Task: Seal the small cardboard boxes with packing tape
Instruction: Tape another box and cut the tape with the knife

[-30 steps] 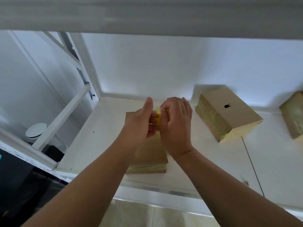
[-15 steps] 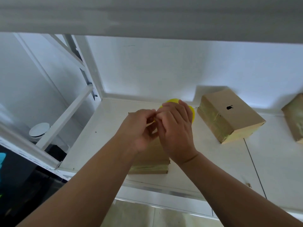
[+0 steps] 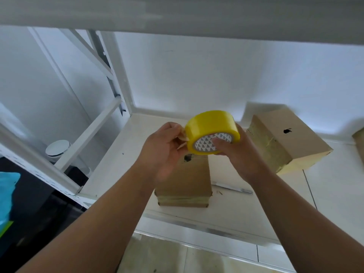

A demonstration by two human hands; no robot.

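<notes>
A yellow roll of packing tape (image 3: 211, 127) is held up in the air above the white table (image 3: 232, 205). My right hand (image 3: 239, 152) grips the roll, with a finger in its patterned core. My left hand (image 3: 164, 148) pinches the loose end of the tape (image 3: 182, 135) at the roll's left side. Directly below the hands a small cardboard box (image 3: 189, 180) lies on the table, with tape bands across its near end. A second taped box (image 3: 285, 140) sits to the right near the wall.
Part of a third box (image 3: 359, 141) shows at the right edge. A thin metal tool (image 3: 232, 188) lies on the table beside the near box. A white shelf frame (image 3: 86, 133) stands at the left, and a shelf board (image 3: 177, 14) hangs overhead.
Both hands have risen off the near box, and the yellow roll, earlier hidden behind them, is now in plain sight. My left hand has taken the tape's loose end.
</notes>
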